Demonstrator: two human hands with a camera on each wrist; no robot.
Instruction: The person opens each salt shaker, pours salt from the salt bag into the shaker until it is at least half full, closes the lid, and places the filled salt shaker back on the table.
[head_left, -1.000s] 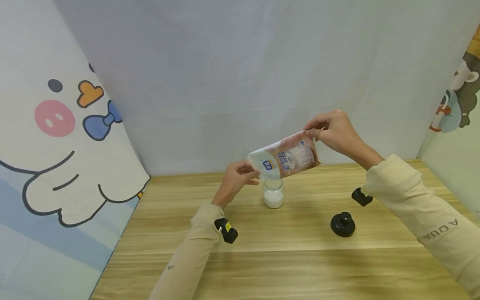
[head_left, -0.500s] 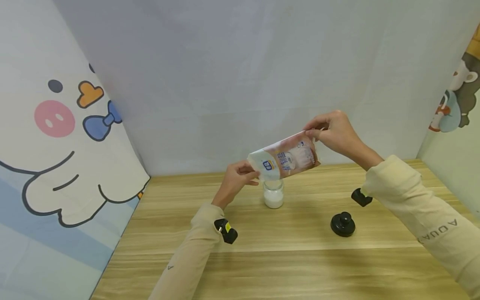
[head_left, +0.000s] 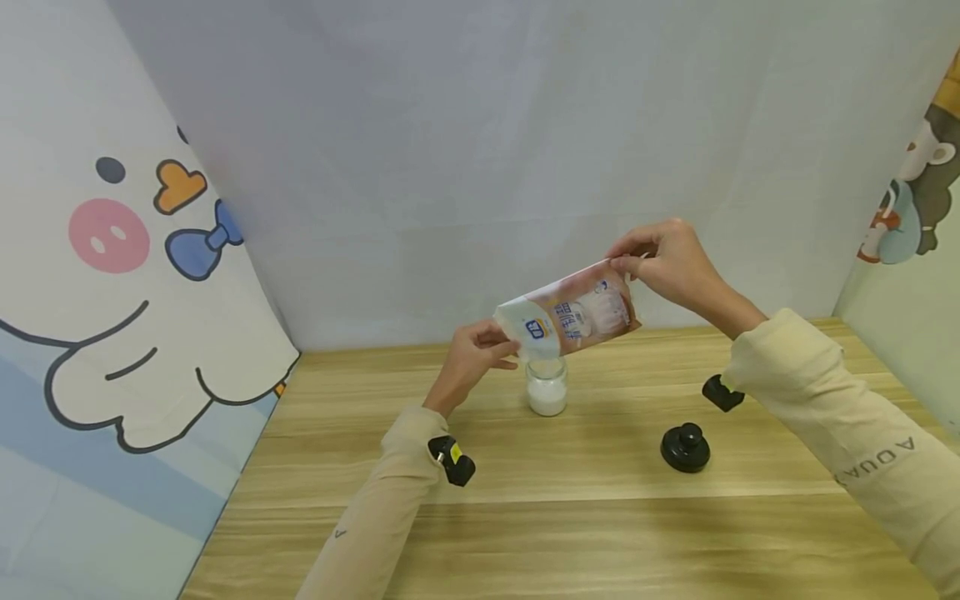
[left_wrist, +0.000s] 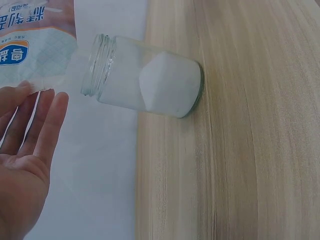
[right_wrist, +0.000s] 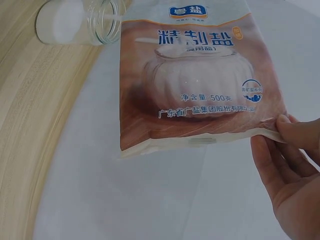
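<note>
A printed plastic bag of salt [head_left: 570, 312] is tilted over a glass jar [head_left: 547, 392], its lower left corner overlapping the jar's mouth in the head view. My left hand [head_left: 472, 358] pinches the bag's lower left end between thumb and fingers. Higher up, my right hand [head_left: 667, 262] pinches the opposite end at a corner; the right wrist view shows thumb and fingers on that bottom seam. White salt [left_wrist: 167, 82] lies heaped inside the jar, which stands upright on the table. The bag hides part of the jar's rim from the head camera.
On the wooden table [head_left: 600, 533], a black round lid with a knob [head_left: 686, 447] lies to the jar's right. Black wrist devices sit at both cuffs, the left one [head_left: 452, 461] near the table. A pale cloth wall [head_left: 450, 167] rises behind the table's far edge.
Both hands keep their grip and the bag stays tilted over the jar, its right half shifting very slightly. The jar and lid have not moved.
</note>
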